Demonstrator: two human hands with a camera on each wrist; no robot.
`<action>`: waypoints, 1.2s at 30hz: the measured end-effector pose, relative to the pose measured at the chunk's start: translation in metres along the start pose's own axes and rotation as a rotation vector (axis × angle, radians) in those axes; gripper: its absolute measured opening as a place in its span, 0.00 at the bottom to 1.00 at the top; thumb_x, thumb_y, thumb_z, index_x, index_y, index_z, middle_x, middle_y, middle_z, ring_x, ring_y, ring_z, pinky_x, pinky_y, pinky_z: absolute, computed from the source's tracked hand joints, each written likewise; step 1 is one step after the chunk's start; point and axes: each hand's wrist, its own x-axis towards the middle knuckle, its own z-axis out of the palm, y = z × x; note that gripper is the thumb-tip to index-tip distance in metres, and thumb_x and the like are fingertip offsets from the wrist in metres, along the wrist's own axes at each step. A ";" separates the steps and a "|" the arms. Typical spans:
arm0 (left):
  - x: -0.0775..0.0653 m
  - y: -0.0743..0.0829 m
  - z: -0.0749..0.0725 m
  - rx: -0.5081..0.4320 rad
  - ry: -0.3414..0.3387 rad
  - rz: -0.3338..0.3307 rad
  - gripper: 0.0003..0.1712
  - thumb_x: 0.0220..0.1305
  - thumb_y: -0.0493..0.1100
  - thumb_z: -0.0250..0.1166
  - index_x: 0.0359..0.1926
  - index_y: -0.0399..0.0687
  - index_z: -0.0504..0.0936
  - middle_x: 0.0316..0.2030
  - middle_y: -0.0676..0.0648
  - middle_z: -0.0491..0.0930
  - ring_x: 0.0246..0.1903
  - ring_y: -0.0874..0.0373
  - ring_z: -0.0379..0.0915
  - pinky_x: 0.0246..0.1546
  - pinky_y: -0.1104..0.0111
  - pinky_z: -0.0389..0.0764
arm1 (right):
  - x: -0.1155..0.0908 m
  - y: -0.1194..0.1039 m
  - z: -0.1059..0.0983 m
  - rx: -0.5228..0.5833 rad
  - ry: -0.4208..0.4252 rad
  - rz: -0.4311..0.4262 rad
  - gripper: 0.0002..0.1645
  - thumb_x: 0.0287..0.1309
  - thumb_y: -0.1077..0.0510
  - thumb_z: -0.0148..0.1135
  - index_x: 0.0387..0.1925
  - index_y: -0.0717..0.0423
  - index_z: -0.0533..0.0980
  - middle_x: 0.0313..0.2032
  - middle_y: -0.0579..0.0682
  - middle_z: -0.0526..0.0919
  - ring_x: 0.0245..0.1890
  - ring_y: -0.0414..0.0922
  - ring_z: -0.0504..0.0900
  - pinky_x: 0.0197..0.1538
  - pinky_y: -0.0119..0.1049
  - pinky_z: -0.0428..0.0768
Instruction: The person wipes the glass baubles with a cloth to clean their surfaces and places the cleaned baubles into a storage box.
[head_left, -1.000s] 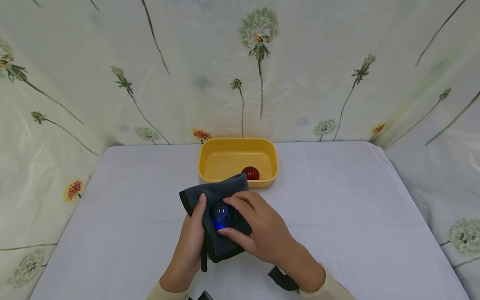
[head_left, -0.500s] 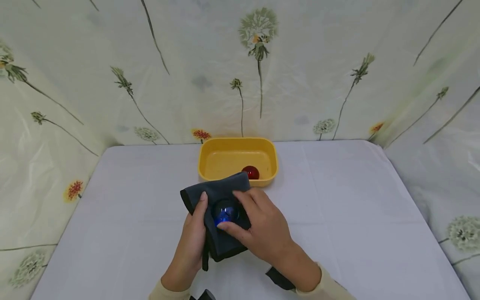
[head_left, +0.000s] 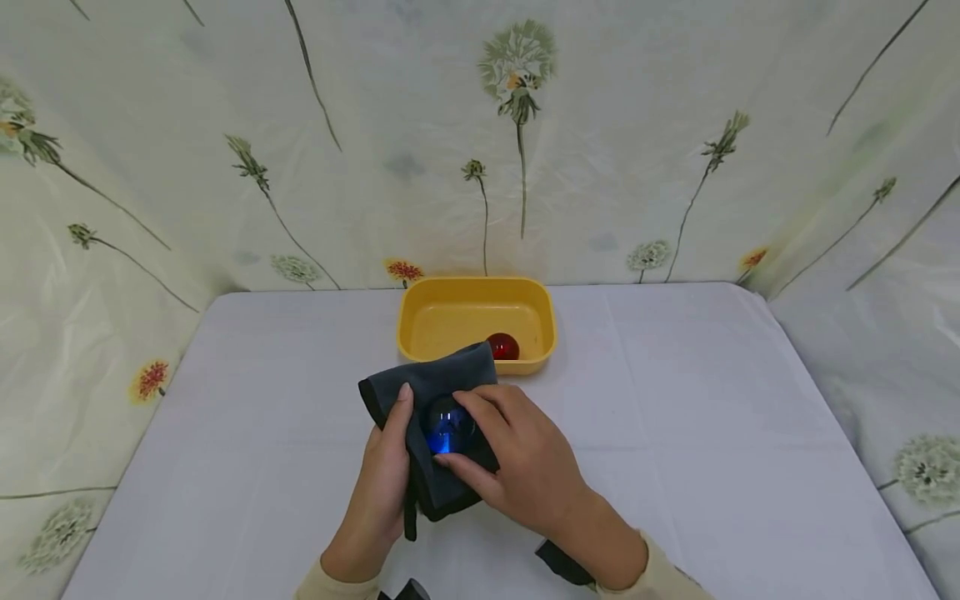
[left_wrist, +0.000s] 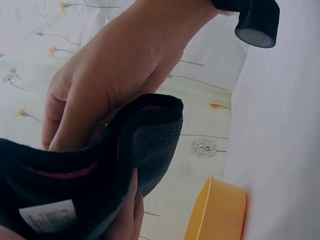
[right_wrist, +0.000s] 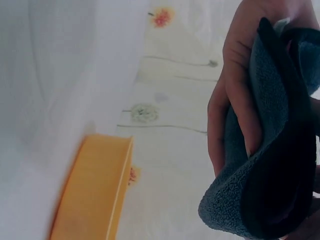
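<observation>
My left hand (head_left: 384, 475) holds a folded dark grey-blue cloth (head_left: 457, 362) with black edging, thumb on top and fingers spread underneath. On the cloth rests a shiny, clear blue ball (head_left: 447, 427). The thumb and index finger of my right hand (head_left: 525, 458) pinch that ball from its right side. In the left wrist view the cloth (left_wrist: 155, 145) shows its fuzzy face and a white label; the ball is hidden there. From the right wrist, left-hand fingers (right_wrist: 242, 107) lie along the underside of the cloth (right_wrist: 225, 200), and again the ball is out of sight.
Beyond the hands, a yellow rectangular tub (head_left: 450, 321) stands at the back of the white-covered table (head_left: 675, 433). A red ball (head_left: 504, 347) lies in its front right part. A flower-printed curtain (head_left: 600, 125) hangs behind and at both sides.
Half a second ago the right index finger was lifted off the blue ball; now it is back against it. The ball has shifted slightly in the cloth. The left hand has barely moved.
</observation>
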 end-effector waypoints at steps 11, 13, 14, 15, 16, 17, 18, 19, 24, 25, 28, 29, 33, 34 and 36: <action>0.002 -0.006 -0.003 0.025 -0.042 -0.009 0.49 0.74 0.77 0.46 0.77 0.44 0.58 0.66 0.40 0.72 0.59 0.53 0.77 0.61 0.57 0.79 | -0.002 0.009 0.011 0.157 0.020 0.164 0.33 0.69 0.31 0.61 0.50 0.57 0.83 0.50 0.49 0.86 0.49 0.44 0.82 0.53 0.41 0.85; 0.003 -0.008 -0.003 0.021 -0.044 -0.010 0.49 0.74 0.76 0.45 0.76 0.44 0.59 0.66 0.39 0.72 0.59 0.52 0.76 0.61 0.57 0.79 | -0.003 0.010 0.012 0.147 0.007 0.170 0.35 0.69 0.30 0.61 0.51 0.58 0.83 0.50 0.48 0.85 0.49 0.43 0.82 0.52 0.40 0.85; 0.004 -0.008 -0.003 0.021 -0.040 -0.012 0.49 0.74 0.76 0.45 0.76 0.44 0.59 0.67 0.39 0.71 0.59 0.52 0.76 0.61 0.57 0.79 | -0.004 0.010 0.011 0.135 -0.003 0.163 0.37 0.68 0.30 0.62 0.54 0.58 0.82 0.50 0.49 0.85 0.49 0.44 0.82 0.52 0.40 0.85; 0.004 -0.008 -0.003 0.021 -0.035 -0.012 0.49 0.74 0.76 0.45 0.76 0.44 0.59 0.67 0.39 0.71 0.60 0.51 0.76 0.61 0.56 0.79 | -0.005 0.009 0.010 0.121 -0.014 0.153 0.39 0.66 0.30 0.64 0.58 0.59 0.80 0.51 0.50 0.84 0.50 0.44 0.81 0.54 0.40 0.84; 0.004 -0.008 -0.003 0.021 -0.029 -0.014 0.49 0.75 0.76 0.45 0.77 0.44 0.59 0.68 0.38 0.71 0.61 0.50 0.75 0.61 0.56 0.79 | -0.006 0.009 0.009 0.109 -0.027 0.136 0.41 0.65 0.31 0.67 0.63 0.59 0.77 0.52 0.51 0.83 0.51 0.45 0.81 0.55 0.41 0.84; 0.005 -0.008 -0.003 0.020 -0.024 -0.015 0.49 0.75 0.76 0.45 0.77 0.45 0.59 0.68 0.38 0.70 0.62 0.49 0.74 0.61 0.55 0.79 | -0.006 0.008 0.008 0.095 -0.038 0.114 0.43 0.63 0.33 0.70 0.66 0.59 0.75 0.53 0.52 0.82 0.51 0.45 0.81 0.56 0.41 0.84; 0.005 -0.008 -0.003 0.019 -0.019 -0.016 0.49 0.75 0.76 0.45 0.77 0.45 0.59 0.69 0.38 0.69 0.63 0.48 0.73 0.62 0.54 0.78 | -0.006 0.007 0.007 0.080 -0.052 0.091 0.45 0.62 0.35 0.73 0.69 0.58 0.72 0.54 0.52 0.80 0.52 0.46 0.80 0.56 0.41 0.84; 0.005 -0.007 -0.003 0.021 -0.016 -0.018 0.49 0.75 0.76 0.45 0.78 0.45 0.58 0.70 0.38 0.68 0.64 0.48 0.71 0.62 0.53 0.78 | -0.007 0.007 0.005 0.067 -0.062 0.064 0.48 0.60 0.37 0.75 0.72 0.57 0.70 0.55 0.53 0.79 0.52 0.46 0.80 0.57 0.42 0.84; 0.004 -0.007 -0.003 0.009 -0.005 -0.037 0.49 0.75 0.76 0.45 0.78 0.45 0.58 0.70 0.39 0.69 0.64 0.49 0.72 0.63 0.54 0.78 | -0.005 0.006 0.002 0.055 -0.078 -0.017 0.44 0.55 0.46 0.82 0.68 0.55 0.73 0.57 0.54 0.78 0.53 0.47 0.80 0.58 0.43 0.83; 0.004 -0.007 -0.003 0.008 -0.005 -0.038 0.49 0.75 0.76 0.46 0.78 0.45 0.58 0.70 0.39 0.69 0.63 0.49 0.73 0.62 0.55 0.78 | -0.004 0.006 0.002 0.065 -0.073 -0.016 0.43 0.54 0.46 0.82 0.67 0.56 0.74 0.56 0.54 0.78 0.52 0.47 0.80 0.58 0.42 0.83; 0.005 -0.008 -0.002 0.006 -0.011 -0.036 0.49 0.75 0.76 0.46 0.77 0.45 0.58 0.68 0.39 0.70 0.60 0.51 0.74 0.61 0.57 0.79 | -0.003 0.008 0.004 0.105 -0.051 0.016 0.39 0.56 0.44 0.80 0.63 0.57 0.77 0.53 0.53 0.80 0.48 0.45 0.81 0.55 0.39 0.84; 0.004 -0.008 -0.002 0.005 -0.015 -0.035 0.48 0.75 0.76 0.46 0.77 0.45 0.59 0.68 0.39 0.70 0.60 0.51 0.75 0.61 0.57 0.79 | -0.003 0.009 0.005 0.128 -0.043 0.033 0.38 0.58 0.42 0.79 0.62 0.58 0.77 0.52 0.52 0.80 0.47 0.44 0.81 0.54 0.38 0.84; 0.004 -0.010 -0.003 0.019 -0.026 -0.042 0.49 0.74 0.76 0.46 0.77 0.44 0.58 0.67 0.38 0.72 0.58 0.51 0.77 0.60 0.56 0.80 | -0.003 0.014 0.010 0.243 -0.020 0.107 0.32 0.65 0.36 0.70 0.56 0.57 0.80 0.51 0.50 0.82 0.46 0.43 0.80 0.51 0.35 0.84; 0.004 -0.010 -0.003 0.023 -0.027 -0.048 0.49 0.74 0.77 0.46 0.77 0.44 0.58 0.66 0.38 0.73 0.58 0.51 0.78 0.60 0.56 0.80 | -0.004 0.015 0.011 0.266 -0.015 0.122 0.31 0.67 0.35 0.67 0.55 0.57 0.81 0.51 0.50 0.82 0.46 0.43 0.79 0.51 0.35 0.84; 0.004 -0.011 -0.003 0.035 -0.024 -0.061 0.50 0.73 0.77 0.46 0.77 0.44 0.57 0.65 0.39 0.74 0.57 0.51 0.79 0.60 0.55 0.81 | -0.005 0.017 0.013 0.290 -0.008 0.145 0.31 0.69 0.33 0.63 0.52 0.56 0.82 0.50 0.49 0.82 0.46 0.42 0.79 0.50 0.35 0.84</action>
